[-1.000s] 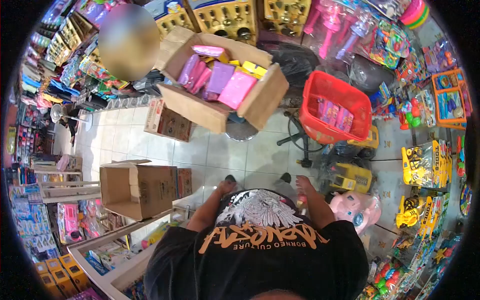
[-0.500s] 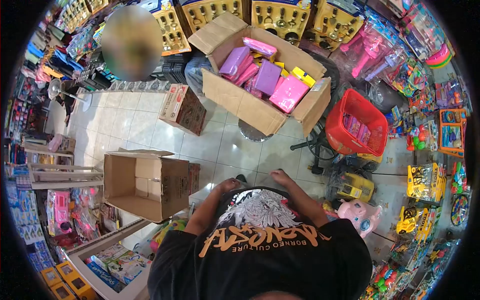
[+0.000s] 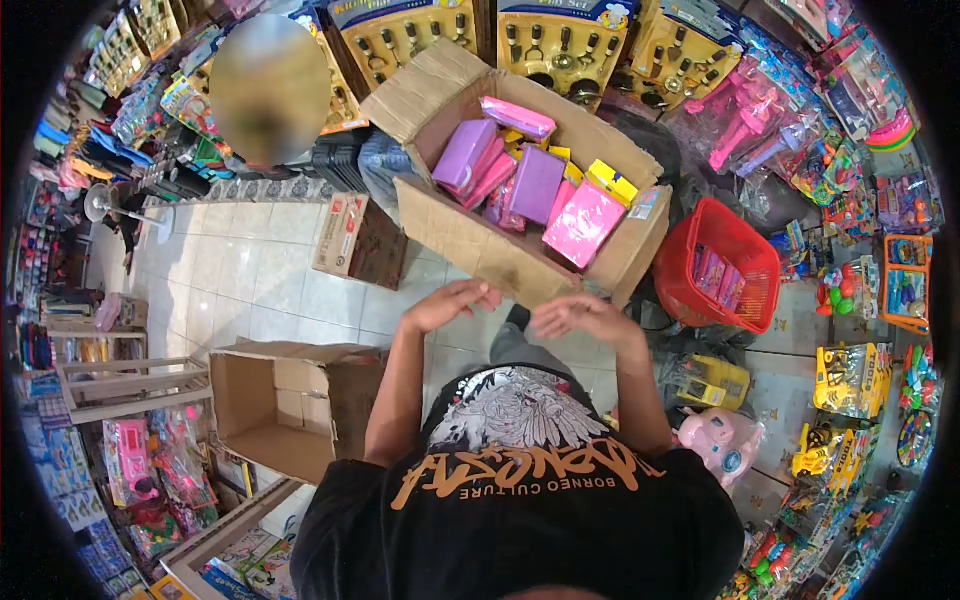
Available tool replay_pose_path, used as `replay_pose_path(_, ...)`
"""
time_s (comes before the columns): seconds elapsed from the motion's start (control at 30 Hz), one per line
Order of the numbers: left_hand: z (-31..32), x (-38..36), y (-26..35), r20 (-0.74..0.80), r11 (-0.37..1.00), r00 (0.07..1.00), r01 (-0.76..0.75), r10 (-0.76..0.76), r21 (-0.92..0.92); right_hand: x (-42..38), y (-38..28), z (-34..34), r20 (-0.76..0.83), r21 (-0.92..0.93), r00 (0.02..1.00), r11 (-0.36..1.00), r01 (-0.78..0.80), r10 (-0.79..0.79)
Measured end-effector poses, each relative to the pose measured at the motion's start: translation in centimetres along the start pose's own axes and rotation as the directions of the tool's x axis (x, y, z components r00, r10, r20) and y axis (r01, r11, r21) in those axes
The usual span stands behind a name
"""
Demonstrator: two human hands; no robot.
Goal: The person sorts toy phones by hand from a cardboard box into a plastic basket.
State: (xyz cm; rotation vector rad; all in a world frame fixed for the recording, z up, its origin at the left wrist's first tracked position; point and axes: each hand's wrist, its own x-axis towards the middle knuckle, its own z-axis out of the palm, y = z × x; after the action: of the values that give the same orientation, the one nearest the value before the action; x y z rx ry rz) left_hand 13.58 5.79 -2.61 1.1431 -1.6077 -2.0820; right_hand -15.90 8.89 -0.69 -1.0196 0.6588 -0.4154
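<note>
An open cardboard box [image 3: 470, 247] stands in front of me, filled with purple packages [image 3: 537, 185], pink packages [image 3: 583, 224] and yellow ones [image 3: 612, 183]. My left hand [image 3: 457, 305] is raised just below the box's near side, holding nothing, with its fingers loosely apart. To its right, my right hand [image 3: 577, 318] hangs near the box's lower flap, fingers spread and empty. Neither hand clearly touches the cardboard.
A red basket [image 3: 715, 265] with pink packs stands right of the box. An empty cardboard box [image 3: 275, 405] lies at left, and a smaller carton [image 3: 360, 240] sits on the tiles. A person's blurred head is at upper left. Packaged toys line both sides.
Both my hands have risen forward from near my waist toward the box, and their fingers have opened. A leg now shows between my arms.
</note>
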Motion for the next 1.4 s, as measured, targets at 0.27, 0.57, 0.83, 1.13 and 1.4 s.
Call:
replay_pose_path(0.27,-8.6,11.8,7.8,-0.226,0.954,0.927,-0.289,0.301,0.083,10.5,-6.8,-10.0,-0.544,-0.06,0.787,0.949,0.309,-0.291)
replay_pose_path(0.57,-15.4,23.2,12.2,-0.265,0.581,0.795,-0.131,0.546,0.803,21.2,-3.7,-20.7,-0.803,-0.169,0.586,0.985,-0.044,-0.112)
replay_pose_path(0.83,-16.5,26.7,13.9,-0.161,0.114,0.885,0.123,0.436,0.986,22.9,-4.2,-19.8,-0.883,-0.431,0.309,0.87,-0.238,-0.353)
replay_pose_path(1.13,-17.2,27.5,14.3,-0.176,0.134,0.91,0.135,0.374,0.982,24.4,-3.0,-20.3,-0.904,-0.42,0.108,0.906,-0.049,-0.414)
replay_pose_path(1.4,-17.1,26.3,14.6,-0.146,0.224,0.871,0.042,0.47,0.974,21.8,-8.6,-18.5,-0.859,-0.486,0.118,0.866,0.115,-0.498)
